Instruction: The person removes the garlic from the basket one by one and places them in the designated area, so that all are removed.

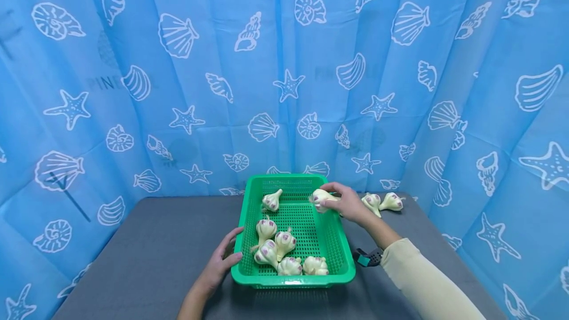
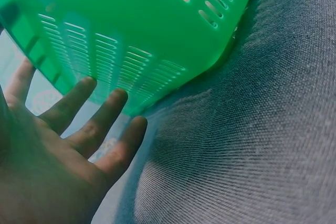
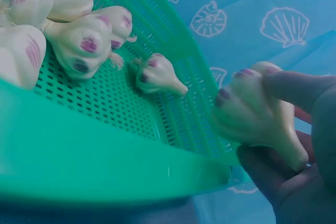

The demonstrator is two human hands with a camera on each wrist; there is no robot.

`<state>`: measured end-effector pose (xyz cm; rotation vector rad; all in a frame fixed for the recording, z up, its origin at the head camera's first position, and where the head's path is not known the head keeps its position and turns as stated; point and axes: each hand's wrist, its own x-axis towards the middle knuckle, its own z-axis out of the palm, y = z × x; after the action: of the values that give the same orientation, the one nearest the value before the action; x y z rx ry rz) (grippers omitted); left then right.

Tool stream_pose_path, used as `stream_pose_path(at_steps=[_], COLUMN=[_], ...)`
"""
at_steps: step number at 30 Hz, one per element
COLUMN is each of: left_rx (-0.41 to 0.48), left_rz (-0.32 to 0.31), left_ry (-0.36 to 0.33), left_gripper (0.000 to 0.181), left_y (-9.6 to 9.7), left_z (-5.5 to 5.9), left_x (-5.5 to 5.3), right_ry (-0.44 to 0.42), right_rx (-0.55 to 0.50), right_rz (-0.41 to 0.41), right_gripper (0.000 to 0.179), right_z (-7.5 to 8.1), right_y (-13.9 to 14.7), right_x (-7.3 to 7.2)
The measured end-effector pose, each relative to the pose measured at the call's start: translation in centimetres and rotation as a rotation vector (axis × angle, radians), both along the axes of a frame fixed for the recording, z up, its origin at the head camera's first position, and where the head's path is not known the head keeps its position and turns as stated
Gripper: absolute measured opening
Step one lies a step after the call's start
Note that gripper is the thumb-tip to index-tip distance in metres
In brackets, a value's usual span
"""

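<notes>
A green plastic basket (image 1: 249,216) with slotted walls stands on the grey table and holds several white garlic bulbs with purple marks, such as the garlic bulb (image 1: 272,200) near its back left corner. My right hand (image 1: 346,203) grips another garlic bulb (image 3: 257,108) between thumb and fingers, over the basket's right rim near the back. Fingers and thumb of my left hand (image 1: 219,263) are spread at the basket's left rim. The left wrist view shows these straight fingers (image 2: 100,124) beside the slotted outer wall.
Two more garlic bulbs (image 1: 392,202) lie on the table to the right of the basket, behind the right forearm. A dark strap with a teal part (image 1: 368,258) is at the right wrist's underside. A blue curtain (image 1: 289,112) with shell prints hangs behind the table (image 1: 146,251).
</notes>
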<state>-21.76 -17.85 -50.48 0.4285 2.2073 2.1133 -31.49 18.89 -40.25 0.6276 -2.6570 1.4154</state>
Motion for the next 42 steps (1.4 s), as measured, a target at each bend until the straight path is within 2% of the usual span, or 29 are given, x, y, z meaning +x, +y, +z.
stream_pose_path(at_steps=[10,19,24,37,42], left_rx=[0.000,0.005,0.002,-0.009,-0.004], left_rz=[-0.001,-0.012,-0.010,0.012,0.003], left_ry=[-0.007,-0.004,-0.004,0.002,0.009], left_gripper=[0.057,0.058,0.058,0.058,0.058], left_y=[0.0,0.0,-0.1,0.1,0.0], left_z=[0.1,0.0,-0.1,0.0,0.0], left_x=[0.1,0.0,0.0,0.1,0.0], right_ry=[0.041,0.005,-0.015,0.020,-0.003], right_rx=[-0.139,-0.212,-0.252,-0.248,-0.223], right_rz=[-0.117,-0.236,-0.258,-0.425,-0.461], right_gripper=[0.047,0.049,0.050,0.047,0.046], right_z=[-0.2,-1.5,-2.0,-3.5,-4.5], right_y=[0.9,2.5,3.2,4.4,4.8], right_x=[0.1,-0.4,-0.5,-0.5,-0.4])
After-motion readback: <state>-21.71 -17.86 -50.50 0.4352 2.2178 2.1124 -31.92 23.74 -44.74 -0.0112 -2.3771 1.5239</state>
